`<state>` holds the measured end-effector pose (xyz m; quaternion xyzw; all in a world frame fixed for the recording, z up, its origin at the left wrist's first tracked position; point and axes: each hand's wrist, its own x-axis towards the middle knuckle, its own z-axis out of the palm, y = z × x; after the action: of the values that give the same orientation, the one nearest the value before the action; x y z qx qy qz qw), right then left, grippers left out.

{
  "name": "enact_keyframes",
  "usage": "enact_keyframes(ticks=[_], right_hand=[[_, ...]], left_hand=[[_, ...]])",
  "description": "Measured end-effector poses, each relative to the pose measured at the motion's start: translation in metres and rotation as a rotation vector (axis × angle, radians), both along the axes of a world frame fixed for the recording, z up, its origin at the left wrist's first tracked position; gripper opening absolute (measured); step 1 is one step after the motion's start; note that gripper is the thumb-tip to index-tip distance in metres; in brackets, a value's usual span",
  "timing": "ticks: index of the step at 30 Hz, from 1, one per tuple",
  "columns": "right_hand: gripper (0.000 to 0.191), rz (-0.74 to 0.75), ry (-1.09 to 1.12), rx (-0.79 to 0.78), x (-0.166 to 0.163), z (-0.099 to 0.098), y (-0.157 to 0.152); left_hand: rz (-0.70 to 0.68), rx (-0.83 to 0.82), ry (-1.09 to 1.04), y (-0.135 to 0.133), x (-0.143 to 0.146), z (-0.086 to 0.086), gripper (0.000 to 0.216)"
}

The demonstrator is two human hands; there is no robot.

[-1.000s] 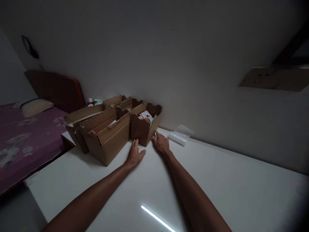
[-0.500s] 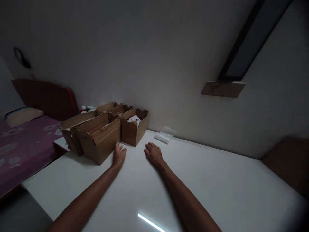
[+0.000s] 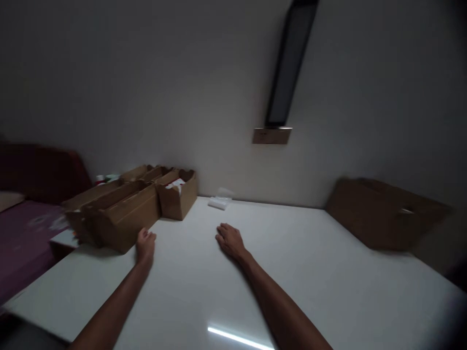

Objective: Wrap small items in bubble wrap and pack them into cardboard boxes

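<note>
My left hand (image 3: 145,244) rests on the white table (image 3: 277,272), fingers loosely curled, right beside the front corner of a long cardboard box (image 3: 120,214). My right hand (image 3: 229,240) lies palm down on the table with fingers apart, holding nothing. A smaller open cardboard box (image 3: 178,194) with white and red packets inside stands behind the long box, against the wall. More open cardboard boxes (image 3: 140,172) sit further back on the left.
A small clear plastic bag (image 3: 220,202) lies by the wall. A large closed cardboard box (image 3: 383,214) stands at the right back of the table. A bed with purple cover (image 3: 22,233) is at the left. A wall socket plate (image 3: 272,135) is above the table.
The view has swung right, bringing the large box into sight. Both hands have drawn back from the small box; the left hand slid left along the long box.
</note>
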<state>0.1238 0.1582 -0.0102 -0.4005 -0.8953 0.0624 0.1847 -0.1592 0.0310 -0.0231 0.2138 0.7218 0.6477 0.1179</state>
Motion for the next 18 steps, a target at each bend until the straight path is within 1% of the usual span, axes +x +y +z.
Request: enact_keyframes(ticks=[2, 5, 6, 9, 11, 14, 18], right_hand=[[0.025, 0.009, -0.002, 0.01, 0.013, 0.0, -0.014], [0.022, 0.036, -0.008, 0.033, 0.039, 0.0, -0.033], [0.022, 0.043, -0.009, 0.043, 0.049, 0.001, -0.039], [0.024, 0.044, -0.005, 0.072, 0.085, 0.001, -0.052], [0.026, 0.026, 0.004, 0.091, 0.11, 0.0, -0.054], [0.025, -0.077, 0.028, 0.121, 0.146, -0.003, -0.045], [0.023, -0.355, 0.07, 0.2, 0.193, -0.007, -0.021]], left_hand=[[-0.047, -0.033, -0.006, -0.009, 0.011, 0.001, 0.04], [-0.175, -0.089, 0.042, -0.02, 0.032, -0.001, 0.032], [-0.217, -0.117, 0.097, -0.022, 0.041, -0.003, 0.03], [-0.397, -0.167, 0.343, -0.022, 0.07, -0.015, 0.027], [-0.49, -0.161, 0.425, -0.017, 0.095, -0.024, 0.025], [-0.618, -0.144, 0.537, -0.009, 0.142, -0.033, 0.027], [-0.843, -0.157, 0.848, -0.002, 0.218, -0.033, 0.038]])
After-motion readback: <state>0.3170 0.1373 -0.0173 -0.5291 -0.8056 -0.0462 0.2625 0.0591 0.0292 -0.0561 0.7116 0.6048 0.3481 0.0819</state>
